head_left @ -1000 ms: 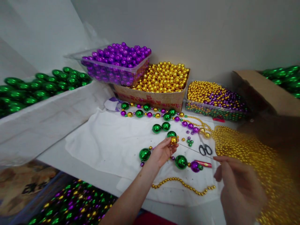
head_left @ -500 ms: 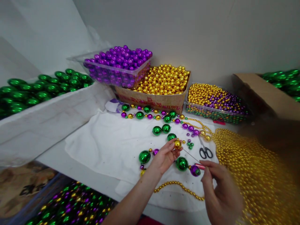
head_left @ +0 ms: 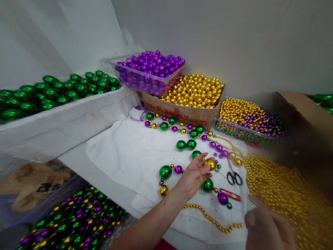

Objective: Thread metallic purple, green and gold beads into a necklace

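A gold bead (head_left: 210, 164) is gripped in the left hand (head_left: 193, 177) above a cloth (head_left: 127, 152). Thread (head_left: 223, 175) is pinched by the right hand (head_left: 267, 225).

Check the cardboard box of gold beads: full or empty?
Full: the cardboard box holds gold beads piled to its front edge and mounded higher behind.
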Motion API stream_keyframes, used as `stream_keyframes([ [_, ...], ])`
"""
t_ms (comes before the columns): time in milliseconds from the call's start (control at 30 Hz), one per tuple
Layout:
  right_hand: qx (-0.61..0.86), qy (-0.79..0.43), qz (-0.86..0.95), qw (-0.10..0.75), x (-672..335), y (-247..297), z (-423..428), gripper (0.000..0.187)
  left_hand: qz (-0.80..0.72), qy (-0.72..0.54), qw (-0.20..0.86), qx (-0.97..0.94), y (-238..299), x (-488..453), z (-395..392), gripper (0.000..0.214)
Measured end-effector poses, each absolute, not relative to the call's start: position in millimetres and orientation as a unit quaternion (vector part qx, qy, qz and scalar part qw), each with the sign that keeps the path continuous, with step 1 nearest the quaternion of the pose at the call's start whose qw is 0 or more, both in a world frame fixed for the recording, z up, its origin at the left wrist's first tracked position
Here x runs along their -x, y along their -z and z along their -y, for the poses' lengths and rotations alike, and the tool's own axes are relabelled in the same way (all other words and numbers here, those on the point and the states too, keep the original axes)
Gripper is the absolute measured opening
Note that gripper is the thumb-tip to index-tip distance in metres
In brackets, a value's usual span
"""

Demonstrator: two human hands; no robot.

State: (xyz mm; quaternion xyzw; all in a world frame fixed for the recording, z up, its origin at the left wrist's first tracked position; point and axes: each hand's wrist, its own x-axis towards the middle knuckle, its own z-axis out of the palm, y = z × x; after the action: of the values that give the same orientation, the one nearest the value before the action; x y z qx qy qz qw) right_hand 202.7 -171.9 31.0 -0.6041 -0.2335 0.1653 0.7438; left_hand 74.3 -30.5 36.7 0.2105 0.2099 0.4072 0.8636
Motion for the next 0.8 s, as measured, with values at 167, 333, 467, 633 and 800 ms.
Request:
stream_keyframes([
  [167, 0.583, -0.254, 0.211, 0.742, -212.2, -28.7, 170.8, 0.014, -0.235, -0.429, 0.836, -0.248, -43.4, -76.4, 31.1, 0.053],
  [333, 0.561, -0.295, 0.222, 0.741, -225.3, -27.1, 162.5, 0.019, -0.232, -0.441, 0.812, -0.302, -51.8, -74.5, 31.0, 0.05],
  [467, 0.562, -0.313, 0.218, 0.734, -226.0, -29.4, 157.5, 0.018, -0.246, -0.443, 0.807, -0.304, -52.6, -72.4, 30.8, 0.035],
  [633, 0.588, -0.193, 0.235, 0.749, -203.5, -43.7, 154.3, 0.014, -0.245, -0.444, 0.825, -0.247, -44.2, -70.2, 29.3, 0.033],
  [800, 0.63, -0.056, 0.268, 0.727, -176.3, -67.9, 146.4, 0.011, -0.238, -0.435, 0.844, -0.204, -34.2, -68.4, 26.5, 0.022],
])
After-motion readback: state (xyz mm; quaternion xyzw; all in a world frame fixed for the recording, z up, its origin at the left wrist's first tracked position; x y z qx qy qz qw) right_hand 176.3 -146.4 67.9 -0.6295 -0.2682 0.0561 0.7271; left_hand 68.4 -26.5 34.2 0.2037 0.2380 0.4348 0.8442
